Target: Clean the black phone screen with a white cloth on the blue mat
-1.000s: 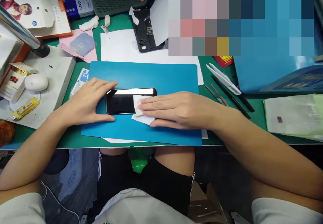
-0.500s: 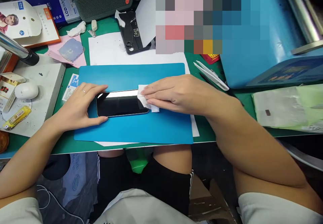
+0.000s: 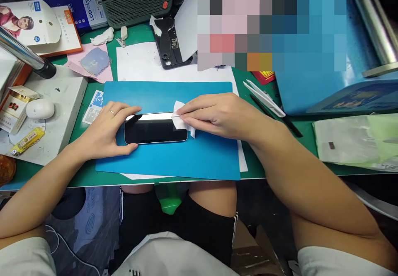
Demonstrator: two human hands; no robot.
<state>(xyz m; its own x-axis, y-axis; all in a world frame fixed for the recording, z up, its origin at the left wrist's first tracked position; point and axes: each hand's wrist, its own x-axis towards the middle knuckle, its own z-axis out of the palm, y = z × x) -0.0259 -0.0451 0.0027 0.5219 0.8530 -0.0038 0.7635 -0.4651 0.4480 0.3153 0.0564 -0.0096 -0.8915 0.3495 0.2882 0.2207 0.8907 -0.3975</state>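
A black phone [image 3: 154, 129] lies screen up and lengthwise on a blue mat [image 3: 174, 159]. My left hand [image 3: 107, 126], with a ring on one finger, clasps the phone's left end between thumb and fingers. My right hand [image 3: 217, 115] presses a small white wipe [image 3: 183, 111] flat on the phone's upper right corner. Part of the wipe is hidden under my fingers.
White tweezers [image 3: 264, 93] and dark tools [image 3: 280, 118] lie right of the mat beside a blue machine [image 3: 342, 89]. A second phone [image 3: 169, 45] lies behind on white paper. A white stand base [image 3: 59, 101] with a metal post, boxes and small items sit left. A plastic bag [image 3: 354, 143] lies right.
My right hand slid the wipe from the phone's lower middle to its upper right corner. My left hand kept its hold on the left end. The camera view shifted slightly.
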